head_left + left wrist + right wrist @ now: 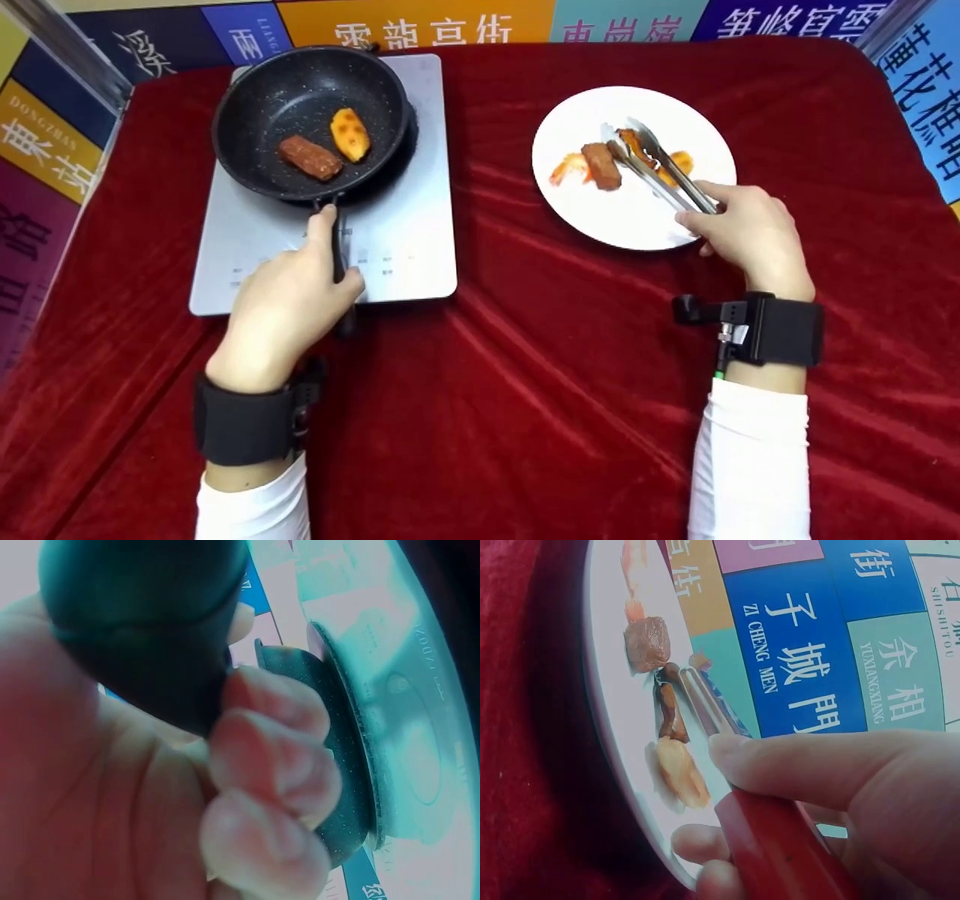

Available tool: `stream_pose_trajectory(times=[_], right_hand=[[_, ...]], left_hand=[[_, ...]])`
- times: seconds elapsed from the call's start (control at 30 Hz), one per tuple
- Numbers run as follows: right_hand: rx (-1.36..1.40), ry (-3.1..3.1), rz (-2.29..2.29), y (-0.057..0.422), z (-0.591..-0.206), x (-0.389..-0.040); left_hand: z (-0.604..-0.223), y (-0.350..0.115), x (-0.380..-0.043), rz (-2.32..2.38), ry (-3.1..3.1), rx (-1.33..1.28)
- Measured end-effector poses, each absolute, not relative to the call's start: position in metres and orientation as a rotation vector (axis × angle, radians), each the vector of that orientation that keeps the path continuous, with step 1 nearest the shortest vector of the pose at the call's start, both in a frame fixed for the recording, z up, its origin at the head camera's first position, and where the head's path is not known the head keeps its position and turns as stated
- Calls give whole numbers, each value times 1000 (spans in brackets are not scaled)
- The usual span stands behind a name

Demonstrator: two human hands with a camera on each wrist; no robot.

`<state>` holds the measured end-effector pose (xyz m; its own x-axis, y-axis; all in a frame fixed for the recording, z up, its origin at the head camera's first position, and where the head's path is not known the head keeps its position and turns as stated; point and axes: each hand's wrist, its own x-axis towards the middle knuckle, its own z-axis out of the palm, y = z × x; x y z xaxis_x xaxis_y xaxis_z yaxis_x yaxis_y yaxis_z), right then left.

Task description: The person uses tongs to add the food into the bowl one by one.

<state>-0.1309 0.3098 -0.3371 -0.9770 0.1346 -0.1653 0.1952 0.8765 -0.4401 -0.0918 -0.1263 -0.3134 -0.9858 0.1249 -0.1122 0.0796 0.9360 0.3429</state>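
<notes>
My left hand (289, 289) grips the black handle (142, 637) of a frying pan (292, 94), index finger stretched along it. In the pan lie a brown rectangular food piece (310, 157) and a spotted yellow piece (349, 135). Over a white plate (600, 217), my right hand (754, 225) holds metal tongs (679, 176), whose red grip (780, 847) shows in the right wrist view. A dark browned piece (637, 148) lies between the tong arms near their tips. Beside it on the plate are a brown block (601, 166), an orange-and-white shrimp-like piece (570, 169) and a yellow piece (681, 161).
Under the pan is a flat silver-white induction cooktop (416, 247). Dark red velvet cloth (510, 390) with folds covers the table. Colourful panels (420, 22) printed with characters stand along the back and sides, with metal posts (97, 67) at the corners.
</notes>
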Motion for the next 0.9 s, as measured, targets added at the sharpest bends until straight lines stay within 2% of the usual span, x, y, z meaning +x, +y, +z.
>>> stream_pose_trajectory(times=[0.47, 0.9], right_hand=[[285, 2839, -702, 313, -332, -130], [360, 2660, -1066, 309, -335, -129]], left_hand=[[-311, -127, -92, 526, 2947, 151], [-314, -126, -92, 516, 2954, 164]])
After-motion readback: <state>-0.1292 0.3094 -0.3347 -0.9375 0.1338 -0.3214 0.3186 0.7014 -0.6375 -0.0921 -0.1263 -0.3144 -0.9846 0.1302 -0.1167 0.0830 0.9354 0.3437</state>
